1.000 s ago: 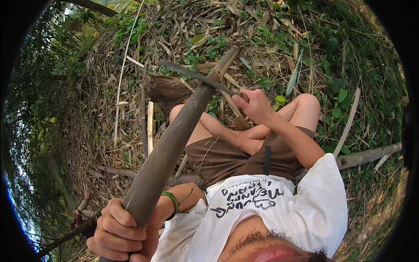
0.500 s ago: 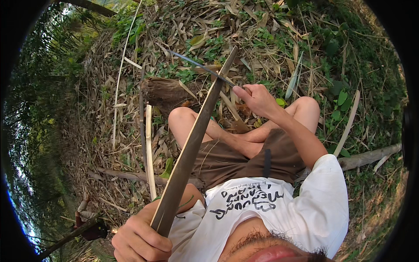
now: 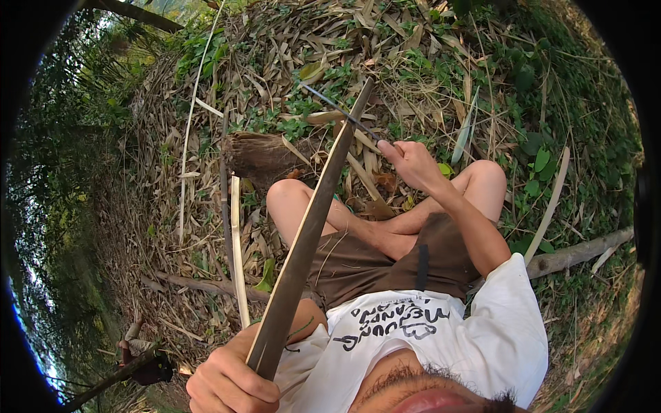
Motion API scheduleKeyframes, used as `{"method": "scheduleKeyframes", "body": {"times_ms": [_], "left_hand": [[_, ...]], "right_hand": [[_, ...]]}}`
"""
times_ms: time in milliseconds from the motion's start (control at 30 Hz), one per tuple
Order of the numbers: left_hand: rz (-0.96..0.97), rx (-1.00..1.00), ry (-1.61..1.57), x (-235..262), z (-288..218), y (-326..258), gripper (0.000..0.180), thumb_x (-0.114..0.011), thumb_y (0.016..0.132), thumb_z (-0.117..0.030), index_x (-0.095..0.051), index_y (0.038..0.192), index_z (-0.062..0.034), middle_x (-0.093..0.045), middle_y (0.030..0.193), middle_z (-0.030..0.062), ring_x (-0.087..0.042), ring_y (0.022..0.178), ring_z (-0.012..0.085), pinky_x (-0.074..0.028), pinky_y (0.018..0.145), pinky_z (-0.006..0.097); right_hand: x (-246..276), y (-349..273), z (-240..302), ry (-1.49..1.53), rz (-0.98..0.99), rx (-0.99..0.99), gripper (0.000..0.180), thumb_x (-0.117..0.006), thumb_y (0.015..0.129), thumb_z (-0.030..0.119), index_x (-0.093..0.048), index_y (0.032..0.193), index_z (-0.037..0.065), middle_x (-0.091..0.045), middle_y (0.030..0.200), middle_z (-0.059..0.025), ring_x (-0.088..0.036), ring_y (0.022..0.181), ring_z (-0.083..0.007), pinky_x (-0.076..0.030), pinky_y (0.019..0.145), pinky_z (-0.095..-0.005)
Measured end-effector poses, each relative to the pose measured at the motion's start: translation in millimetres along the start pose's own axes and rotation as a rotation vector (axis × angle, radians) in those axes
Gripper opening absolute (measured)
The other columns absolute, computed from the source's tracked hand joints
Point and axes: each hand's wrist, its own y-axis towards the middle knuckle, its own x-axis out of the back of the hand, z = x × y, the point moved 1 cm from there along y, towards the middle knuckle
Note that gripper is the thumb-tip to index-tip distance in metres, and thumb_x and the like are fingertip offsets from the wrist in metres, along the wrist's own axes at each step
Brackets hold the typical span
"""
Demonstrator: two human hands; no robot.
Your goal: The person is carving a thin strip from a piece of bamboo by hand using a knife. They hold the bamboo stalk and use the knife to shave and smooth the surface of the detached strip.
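My left hand (image 3: 233,383) is closed round the near end of a long bamboo strip (image 3: 310,224), dark brown on its broad face and pale along its left edge. The strip slants up and away over my left knee to a narrow far end. In my right hand (image 3: 412,164) is a knife (image 3: 327,98) with a long thin blade, held by its handle, which my fingers mostly hide. The blade lies across the strip near its far end and points up to the left. Whether it bites into the edge I cannot tell.
A short cut log (image 3: 265,157) lies beyond my left knee. A pale split strip (image 3: 238,255) rests left of me, and another (image 3: 551,203) at the right. A branch (image 3: 578,252) runs along the right. Dry leaves cover the ground. Another person (image 3: 144,361) is at the lower left.
The knife has shifted right and slightly toward me along with my right hand. My left hand and the near end of the bamboo strip have moved a little to the right.
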Motion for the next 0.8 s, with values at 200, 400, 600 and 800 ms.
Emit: {"method": "scheduleKeyframes", "body": {"times_ms": [200,400,600,800], "left_hand": [[-0.051,-0.023,0.091,4.9,-4.9,-0.9,0.027,-0.067,0.064,0.007,-0.052,0.066,-0.0149,-0.052,0.051,-0.0065,-0.052,0.043,0.0041,-0.037,0.044,0.02],[-0.028,0.001,0.098,1.5,-13.9,-0.4,0.026,-0.07,0.066,0.004,-0.053,0.067,-0.0155,-0.054,0.051,-0.0055,-0.053,0.043,0.0046,-0.038,0.045,0.02],[-0.07,-0.025,0.171,8.9,-8.2,-6.7,0.025,-0.071,0.064,0.002,-0.053,0.067,-0.0149,-0.055,0.051,-0.0063,-0.053,0.043,0.0047,-0.04,0.045,0.021],[-0.087,-0.019,0.114,6.3,-10.8,-8.0,0.029,-0.071,0.057,0.005,-0.052,0.066,-0.0147,-0.054,0.051,-0.0068,-0.052,0.043,0.006,-0.038,0.045,0.021]], "right_hand": [[-17.2,-30.0,3.3,0.092,-0.017,0.111,0.067,-0.056,0.097,0.056,-0.055,0.067,-0.004,-0.043,0.05,-0.0124,-0.038,0.047,-0.0207,-0.035,0.048,-0.0394],[-8.4,-27.9,13.2,0.037,0.067,0.08,0.073,-0.052,0.097,0.061,-0.056,0.067,-0.006,-0.046,0.052,-0.0124,-0.045,0.052,-0.0209,-0.04,0.053,-0.0397],[-1.9,-1.9,-19.9,-0.046,-0.038,-0.138,0.067,-0.05,0.1,0.055,-0.049,0.069,-0.004,-0.041,0.054,-0.0075,-0.036,0.055,-0.0158,-0.035,0.053,-0.0373],[-8.4,-23.9,9.8,0.048,0.086,0.05,0.071,-0.049,0.098,0.06,-0.048,0.066,-0.003,-0.04,0.055,-0.0082,-0.036,0.055,-0.0177,-0.036,0.054,-0.0394]]}}
